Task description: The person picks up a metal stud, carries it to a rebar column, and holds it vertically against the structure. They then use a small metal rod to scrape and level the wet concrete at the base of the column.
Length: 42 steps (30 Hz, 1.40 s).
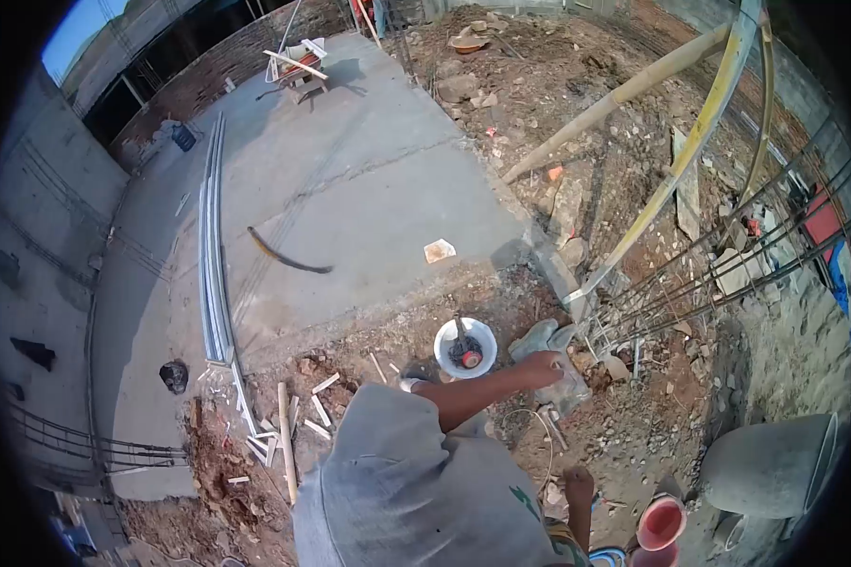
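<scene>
My left hand is closed on a crumpled, greyish, partly see-through plastic bag low over the rubble. Lower down, my right hand has its fingers curled; whatever they may hold is too small to make out. A white bucket stands just left of the bag, with dark material and a handled tool in it. Beneath my hands, a thin pale wire loops over the ground, beside a short stick-like piece.
A concrete slab stretches ahead, carrying long metal profiles and a loaded wheelbarrow. Rebar and a slanting yellow pole rise on the right. A grey drum and red buckets stand at lower right.
</scene>
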Tool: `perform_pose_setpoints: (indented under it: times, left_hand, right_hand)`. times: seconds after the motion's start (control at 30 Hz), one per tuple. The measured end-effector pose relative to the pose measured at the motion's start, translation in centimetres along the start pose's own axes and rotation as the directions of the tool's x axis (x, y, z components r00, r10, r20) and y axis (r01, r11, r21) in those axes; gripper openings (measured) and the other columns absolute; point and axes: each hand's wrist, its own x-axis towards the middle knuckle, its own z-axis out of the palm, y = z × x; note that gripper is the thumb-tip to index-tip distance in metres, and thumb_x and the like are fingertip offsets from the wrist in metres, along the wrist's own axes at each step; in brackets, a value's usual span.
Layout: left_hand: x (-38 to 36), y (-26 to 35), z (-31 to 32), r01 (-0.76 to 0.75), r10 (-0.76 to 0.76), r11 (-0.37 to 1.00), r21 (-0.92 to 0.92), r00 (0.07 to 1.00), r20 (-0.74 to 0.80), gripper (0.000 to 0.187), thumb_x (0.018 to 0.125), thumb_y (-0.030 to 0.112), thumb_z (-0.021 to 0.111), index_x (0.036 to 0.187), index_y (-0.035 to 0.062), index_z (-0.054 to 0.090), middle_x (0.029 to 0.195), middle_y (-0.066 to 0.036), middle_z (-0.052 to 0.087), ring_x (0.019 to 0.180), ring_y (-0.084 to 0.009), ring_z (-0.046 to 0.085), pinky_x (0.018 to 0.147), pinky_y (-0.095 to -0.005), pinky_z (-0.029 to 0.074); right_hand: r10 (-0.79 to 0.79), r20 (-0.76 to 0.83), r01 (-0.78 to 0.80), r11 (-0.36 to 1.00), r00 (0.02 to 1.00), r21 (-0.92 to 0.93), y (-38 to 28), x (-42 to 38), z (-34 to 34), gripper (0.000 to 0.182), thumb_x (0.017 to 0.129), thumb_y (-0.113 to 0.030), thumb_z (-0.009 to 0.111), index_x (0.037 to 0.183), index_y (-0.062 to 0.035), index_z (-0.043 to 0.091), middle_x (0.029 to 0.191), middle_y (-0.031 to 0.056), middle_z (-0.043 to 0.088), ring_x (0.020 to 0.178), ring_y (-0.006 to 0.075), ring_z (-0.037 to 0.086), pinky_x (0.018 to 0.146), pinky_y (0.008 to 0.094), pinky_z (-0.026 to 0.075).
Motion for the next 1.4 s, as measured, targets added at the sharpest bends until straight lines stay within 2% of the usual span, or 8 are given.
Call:
perform_pose_setpoints:
  times: [0.03,0.13,0.33,0.53,0.63,0.73,1.13,1.4]
  left_hand:
    - [-1.0,-0.7,0.7,0.054,-0.062,0.993,-0.102,0.995,-0.084,0.034,0.081,0.030,0.060,0.104,0.0054,0.064,0.084,-0.010,0.067,0.076,-0.0221,0.065,0.067,-0.0356,0.050]
    - [-4.6,-1.8,5.0,0.186,-0.229,0.958,-0.219,0.955,-0.190,0.037,0.082,0.031,0.059,0.105,0.0027,0.063,0.079,-0.009,0.066,0.069,-0.0167,0.063,0.066,-0.0325,0.049]
    - [-9.9,3.4,10.9,0.077,-0.076,0.997,0.011,0.997,-0.006,0.034,0.086,0.031,0.056,0.106,0.0036,0.062,0.084,-0.009,0.065,0.074,-0.0165,0.064,0.069,-0.0328,0.050]
    - [-8.2,3.9,12.6,0.215,-0.212,0.975,0.055,0.976,-0.056,0.033,0.084,0.026,0.058,0.104,-0.0001,0.063,0.084,-0.010,0.065,0.073,-0.0142,0.062,0.067,-0.0303,0.049]
    - [-6.8,2.9,14.4,0.249,-0.256,0.963,-0.107,0.965,-0.054,0.028,0.085,0.022,0.060,0.103,0.0005,0.064,0.081,-0.008,0.065,0.069,-0.0130,0.061,0.067,-0.0289,0.049]
    - [-4.9,2.5,17.0,0.284,-0.283,0.959,-0.010,0.956,0.076,0.028,0.085,0.021,0.060,0.102,0.0004,0.064,0.080,-0.008,0.064,0.067,-0.0124,0.060,0.065,-0.0286,0.048]
    - [5.6,5.1,16.5,0.031,-0.096,0.938,0.345,0.980,0.174,0.028,0.082,0.021,0.057,0.105,0.0066,0.064,0.088,-0.014,0.068,0.080,-0.0233,0.066,0.075,-0.0333,0.050]
    - [11.6,1.4,14.9,0.266,-0.285,0.942,0.203,0.956,0.067,0.030,0.083,0.019,0.058,0.106,-0.0011,0.062,0.083,-0.010,0.066,0.075,-0.0147,0.062,0.069,-0.0284,0.049]
  right_hand:
    - [-0.342,-0.120,0.305,0.919,0.932,-0.249,4.7,3.5,-2.9,0.024,0.078,-0.023,0.062,0.087,-0.0006,0.063,0.075,0.0189,0.065,0.075,0.0340,0.065,0.069,0.0425,0.050]
    - [-0.377,-0.225,0.298,0.900,0.899,-0.318,4.4,5.5,-13.4,0.021,0.080,-0.020,0.058,0.082,0.0003,0.062,0.071,0.0185,0.063,0.070,0.0320,0.064,0.066,0.0405,0.050]
    - [-0.002,-0.391,0.154,0.922,0.920,0.356,5.2,4.8,-22.6,0.015,0.084,-0.019,0.052,0.084,-0.0041,0.056,0.066,0.0101,0.062,0.053,0.0184,0.060,0.046,0.0306,0.049]
    - [-0.011,-0.097,0.047,0.925,0.995,0.378,3.9,2.0,-14.3,0.018,0.086,-0.017,0.054,0.084,-0.0018,0.062,0.069,0.0082,0.063,0.059,0.0148,0.059,0.054,0.0287,0.046]
    - [-0.075,0.051,0.068,0.991,0.996,0.118,2.5,-0.1,-11.2,0.021,0.087,-0.023,0.058,0.090,-0.0025,0.061,0.068,0.0056,0.063,0.062,0.0136,0.060,0.058,0.0284,0.048]
    - [-0.133,0.057,0.140,0.980,0.989,-0.139,2.8,-0.6,-10.9,0.027,0.080,-0.021,0.054,0.097,-0.0027,0.064,0.089,0.0211,0.066,0.071,0.0279,0.067,0.071,0.0364,0.051]
    - [0.079,-0.279,-0.043,0.990,0.957,0.132,0.9,6.8,-16.5,0.024,0.080,-0.022,0.053,0.095,-0.0073,0.065,0.078,0.0148,0.067,0.075,0.0257,0.066,0.073,0.0369,0.051]
    - [0.028,-0.116,-0.008,0.985,0.993,0.170,2.2,16.9,-17.5,0.029,0.081,-0.029,0.054,0.095,-0.0049,0.064,0.083,0.0205,0.065,0.082,0.0331,0.064,0.078,0.0405,0.049]
